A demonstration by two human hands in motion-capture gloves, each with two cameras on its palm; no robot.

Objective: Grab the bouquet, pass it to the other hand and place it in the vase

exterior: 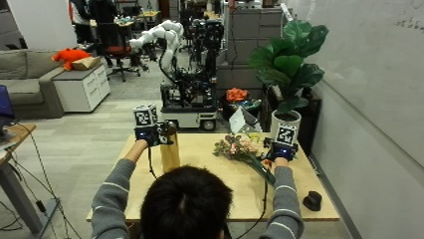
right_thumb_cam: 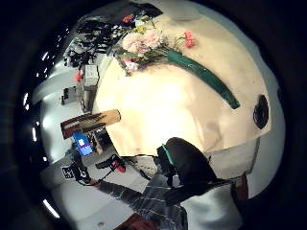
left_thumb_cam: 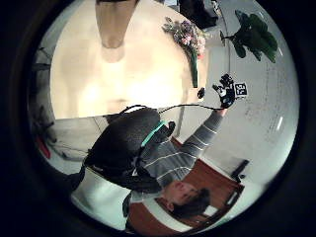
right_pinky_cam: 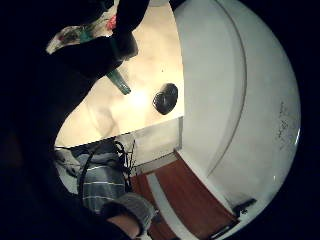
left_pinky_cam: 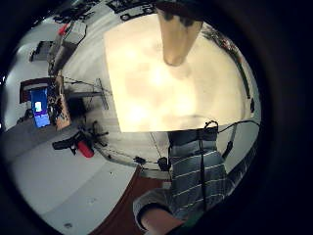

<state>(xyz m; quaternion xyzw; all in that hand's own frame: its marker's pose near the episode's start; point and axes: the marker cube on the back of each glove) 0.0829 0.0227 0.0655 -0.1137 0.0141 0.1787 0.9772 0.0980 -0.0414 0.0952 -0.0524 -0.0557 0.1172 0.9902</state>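
A bouquet (exterior: 240, 148) of pink and pale flowers with a green wrapped stem lies on the wooden table (exterior: 205, 199), right of the middle. It also shows in both thumb side views as the bouquet (right_thumb_cam: 144, 45) (left_thumb_cam: 187, 34). My right hand (exterior: 281, 152) hovers just over the stem's near part, fingers relaxed and holding nothing. That hand's dark fingers (right_pinky_cam: 95, 55) reach over the green stem (right_pinky_cam: 120, 82). A tall tan vase (exterior: 170, 152) stands upright at the table's left. My left hand (exterior: 149, 135) is raised beside the vase's top (left_pinky_cam: 177, 39), apart from it.
A small black object (exterior: 311, 200) lies near the table's front right corner, close to the stem's end. A potted plant (exterior: 288, 64) stands behind the table at the right, beside a white wall. Robot gear on a cart (exterior: 189, 99) sits behind the table.
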